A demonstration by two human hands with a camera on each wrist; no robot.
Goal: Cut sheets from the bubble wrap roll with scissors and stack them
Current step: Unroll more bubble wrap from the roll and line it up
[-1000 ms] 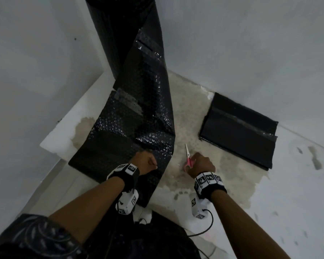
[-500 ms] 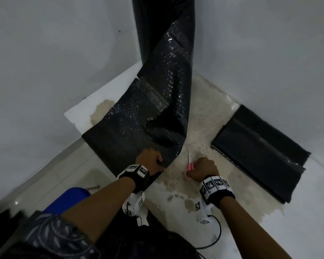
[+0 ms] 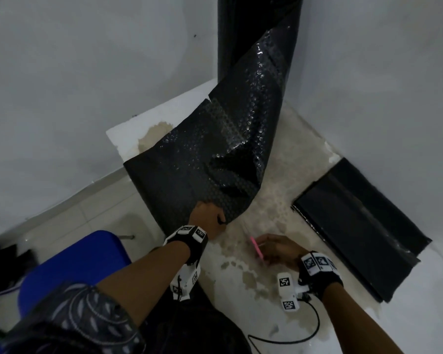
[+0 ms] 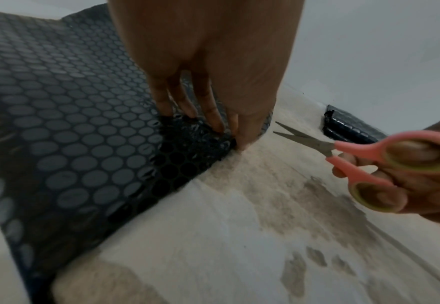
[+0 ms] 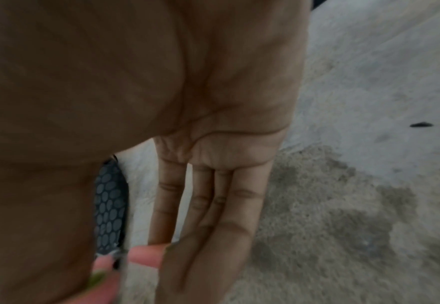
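A black bubble wrap roll (image 3: 253, 31) stands upright in the corner. Its loose sheet (image 3: 210, 154) (image 4: 65, 131) drapes down across the stained white table (image 3: 274, 180). My left hand (image 3: 210, 218) (image 4: 208, 82) pinches the sheet's near right corner between thumb and fingers. My right hand (image 3: 279, 251) (image 4: 426, 170) holds pink-handled scissors (image 3: 256, 247) (image 4: 364, 160) with fingers through the loops, blades slightly apart, a short way right of that corner. In the right wrist view only the pink handle (image 5: 135, 259) and a patch of bubble wrap (image 5: 109, 207) show past the palm.
A stack of cut black sheets (image 3: 356, 226) lies flat on the table at the right, against the wall. A blue seat (image 3: 69, 267) sits below the table edge at the left. White walls close in behind and on both sides. A black cable (image 3: 292, 338) trails near me.
The view has swung left and nearer. My left hand has lifted the sheet's corner toward me. My right hand has drawn the scissors back and to the right.
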